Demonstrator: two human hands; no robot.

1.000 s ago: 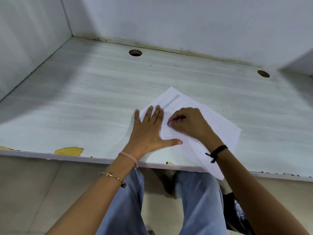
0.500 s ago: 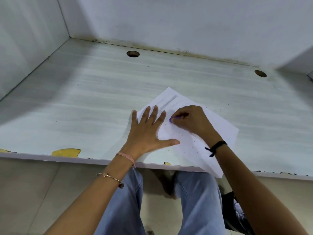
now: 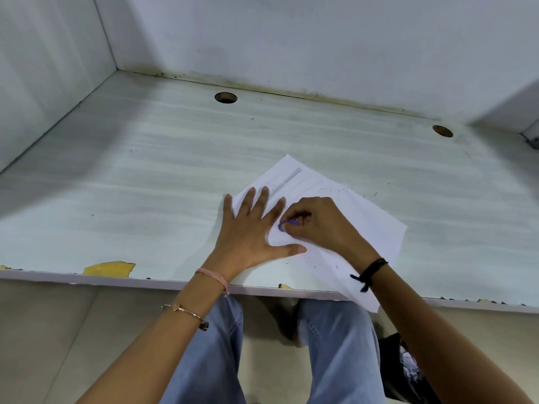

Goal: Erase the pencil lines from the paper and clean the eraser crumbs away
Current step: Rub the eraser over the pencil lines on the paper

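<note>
The paper (image 3: pixel 364 228) lies skewed on the tabletop (image 3: pixel 145 185), pinned by the flat, spread left hand (image 3: pixel 250 231). Just beside it, the right hand (image 3: pixel 320 225) pinches a purple eraser (image 3: pixel 284 225) against the sheet, crumbs (image 3: pixel 329 265) scattered nearby.

We see only a purple sliver of the eraser (image 3: pixel 287 224); the rest sits under the curled fingers of the right hand (image 3: pixel 320 225). That hand and the flat left hand (image 3: pixel 250 231) cover the middle of the paper (image 3: pixel 376 228), hiding any pencil lines there (one grey band (image 3: pixel 287 180) shows near the far corner). The crumbs (image 3: pixel 337 266) are specks too small to count. A dark object (image 3: pixel 393 368) lies half behind the right forearm (image 3: pixel 437 330); we cannot tell what it is.
</note>
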